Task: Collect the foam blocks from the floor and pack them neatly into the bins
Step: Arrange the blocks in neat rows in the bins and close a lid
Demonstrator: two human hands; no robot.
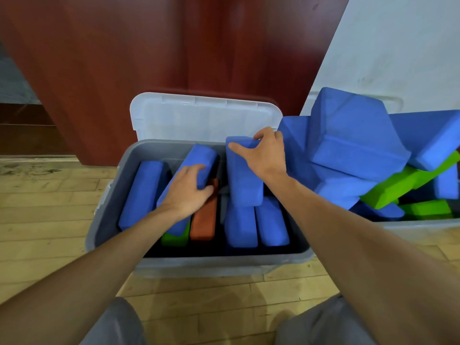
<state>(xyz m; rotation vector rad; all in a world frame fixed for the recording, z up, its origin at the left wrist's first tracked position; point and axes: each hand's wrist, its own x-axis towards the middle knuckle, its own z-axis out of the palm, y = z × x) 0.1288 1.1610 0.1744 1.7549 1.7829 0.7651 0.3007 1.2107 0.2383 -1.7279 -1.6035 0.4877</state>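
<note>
Head view: matte rectangular foam blocks (142, 195) in smooth grey plastic bin (219, 263)

Second bin (423, 226) cut off at right edge; green block (174, 239) mostly under blue block (189, 180)

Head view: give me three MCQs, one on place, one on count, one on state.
1. Where is the orange block?
A) in the grey bin
B) on the floor
C) on a shelf

2. How many green blocks show in that bin?
A) none
B) one
C) three

3. The bin's lid is:
A) shut
B) open, standing behind the bin
C) flat on the floor

Key:
1. A: it sits among other blocks inside the grey walls.
2. B: a single green block peeks out beneath a tilted blue block.
3. B: the lid stands upright behind the back rim.
</note>
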